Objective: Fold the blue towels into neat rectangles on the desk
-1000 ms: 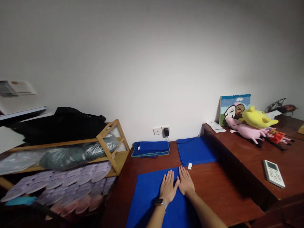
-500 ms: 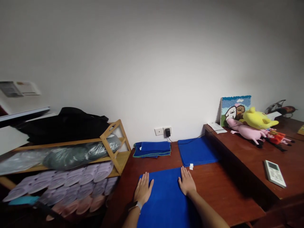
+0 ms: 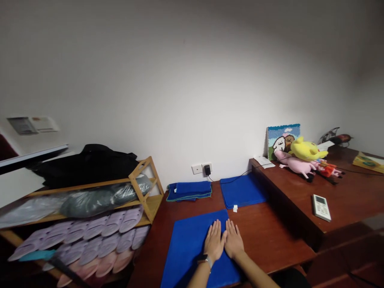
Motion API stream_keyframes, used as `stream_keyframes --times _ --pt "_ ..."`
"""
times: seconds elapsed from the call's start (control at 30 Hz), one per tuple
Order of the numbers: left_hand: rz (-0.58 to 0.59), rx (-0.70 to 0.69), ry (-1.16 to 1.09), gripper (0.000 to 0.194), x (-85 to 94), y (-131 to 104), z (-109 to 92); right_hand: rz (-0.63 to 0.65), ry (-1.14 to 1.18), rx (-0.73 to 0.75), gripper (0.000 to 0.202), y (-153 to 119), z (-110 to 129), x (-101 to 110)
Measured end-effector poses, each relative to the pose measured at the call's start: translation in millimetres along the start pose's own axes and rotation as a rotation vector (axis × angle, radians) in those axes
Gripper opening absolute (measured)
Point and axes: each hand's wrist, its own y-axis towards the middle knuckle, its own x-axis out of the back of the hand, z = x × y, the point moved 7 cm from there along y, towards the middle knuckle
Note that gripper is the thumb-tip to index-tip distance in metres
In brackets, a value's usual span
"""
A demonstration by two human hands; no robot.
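A blue cloth [image 3: 189, 244] lies spread flat on the reddish-brown table in front of me. My left hand [image 3: 215, 242] rests palm down on it, fingers straight, with a watch on the wrist. Beside it, my right hand [image 3: 234, 240] lies flat at the cloth's right edge, fingers stretched out. The two hands are side by side, thumbs close together, and neither grips anything. Behind the cloth are a folded blue cloth with green edging [image 3: 189, 191] on the left and a flat folded blue cloth [image 3: 243, 191] with a white tag on the right.
A wooden rack [image 3: 154, 204] with lilac slippers [image 3: 100, 228] and a black bag [image 3: 90, 166] stands left. On the raised desk at right are plush toys [image 3: 307, 150], a white remote control [image 3: 321, 208] and a picture [image 3: 283, 138]. A black plug [image 3: 207, 170] sits in the wall socket.
My left hand has slid right across the cloth from its left edge to beside my right hand. My right hand stays near the right edge. The view has shifted slightly.
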Motion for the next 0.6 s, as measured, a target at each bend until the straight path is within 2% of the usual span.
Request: stream_keyframes --times 0.1,0.17,0.23,0.43,0.5,0.6 --pt "0.011 0.032 -0.023 0.069 -5.9 -1.9 -7.3 -0.009 0.008 0.040 0.066 2.7 -1.9 -7.8" --pt "0.016 0.055 -0.025 0.072 -1.7 -8.7 6.2 -0.021 0.007 0.019 0.066 3.7 -1.3 -5.0" --pt "0.013 0.105 -0.010 0.074 6.1 -22.3 34.0 -0.031 0.004 -0.012 0.068 2.1 1.2 1.4" --pt "0.004 0.345 0.101 0.072 25.7 -90.0 149.6 -0.016 -0.004 -0.040 0.068 -5.1 7.9 14.6" --pt "-0.010 0.385 0.124 0.072 29.4 -106.3 170.2 -0.014 -0.023 -0.033 0.069 -4.4 9.1 17.7" --pt "-0.037 0.404 0.128 0.074 34.7 -114.5 176.0 0.011 -0.062 -0.026 0.069 -3.7 11.8 23.4"
